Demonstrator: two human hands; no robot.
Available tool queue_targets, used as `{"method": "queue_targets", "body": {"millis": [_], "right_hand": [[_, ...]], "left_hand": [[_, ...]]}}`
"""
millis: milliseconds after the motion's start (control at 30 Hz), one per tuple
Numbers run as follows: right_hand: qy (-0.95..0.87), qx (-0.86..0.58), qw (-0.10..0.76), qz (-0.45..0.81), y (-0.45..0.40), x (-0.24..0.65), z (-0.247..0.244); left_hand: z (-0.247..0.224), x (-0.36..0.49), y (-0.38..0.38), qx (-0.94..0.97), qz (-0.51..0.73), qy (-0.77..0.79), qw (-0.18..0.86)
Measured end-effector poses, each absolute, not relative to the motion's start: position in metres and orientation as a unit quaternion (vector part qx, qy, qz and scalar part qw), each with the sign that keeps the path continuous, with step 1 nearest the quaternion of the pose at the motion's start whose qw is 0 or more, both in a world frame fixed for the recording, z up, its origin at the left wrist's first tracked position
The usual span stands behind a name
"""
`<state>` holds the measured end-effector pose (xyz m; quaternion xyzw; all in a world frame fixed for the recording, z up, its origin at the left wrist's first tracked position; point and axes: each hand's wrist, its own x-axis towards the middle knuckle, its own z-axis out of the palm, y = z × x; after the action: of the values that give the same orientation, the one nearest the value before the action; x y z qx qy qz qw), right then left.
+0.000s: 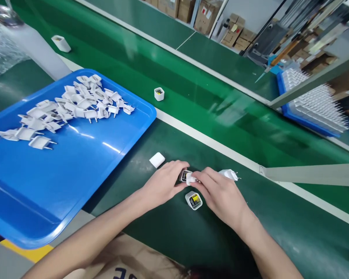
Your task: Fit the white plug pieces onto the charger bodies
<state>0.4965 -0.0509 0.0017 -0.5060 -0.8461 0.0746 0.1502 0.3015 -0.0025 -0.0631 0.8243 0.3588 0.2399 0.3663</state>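
Observation:
My left hand is closed around a white charger housing, whose open end shows dark parts inside. Against that opening, my right hand pinches a white plug cap between thumb and fingers. Just below both hands lies another open charger housing with yellow and black parts showing. A white housing rests on the table beyond my left hand. Behind my right hand, partly hidden, is a white charger with pins.
A blue tray with a heap of white plug caps is on the left. Open housings sit on the green conveyor belt. A metal post stands at right. Farther right, a blue tray holds rows of white pronged pieces.

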Motion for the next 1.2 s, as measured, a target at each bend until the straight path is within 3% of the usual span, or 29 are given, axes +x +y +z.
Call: {"method": "queue_targets", "body": {"millis": [300, 700, 1200], "right_hand": [[-0.87, -0.489, 0.038, -0.052, -0.044, 0.485, -0.001], [-0.9, -0.432, 0.002, -0.066, -0.029, 0.475, 0.009], [-0.889, -0.454, 0.026, -0.051, -0.033, 0.475, 0.001]], "left_hand": [[-0.071, 0.305, -0.001, 0.816, 0.263, 0.352, 0.375], [-0.069, 0.303, -0.002, 0.84, 0.266, 0.338, 0.331], [-0.073, 0.306, -0.001, 0.844, 0.298, 0.329, 0.303]]}}
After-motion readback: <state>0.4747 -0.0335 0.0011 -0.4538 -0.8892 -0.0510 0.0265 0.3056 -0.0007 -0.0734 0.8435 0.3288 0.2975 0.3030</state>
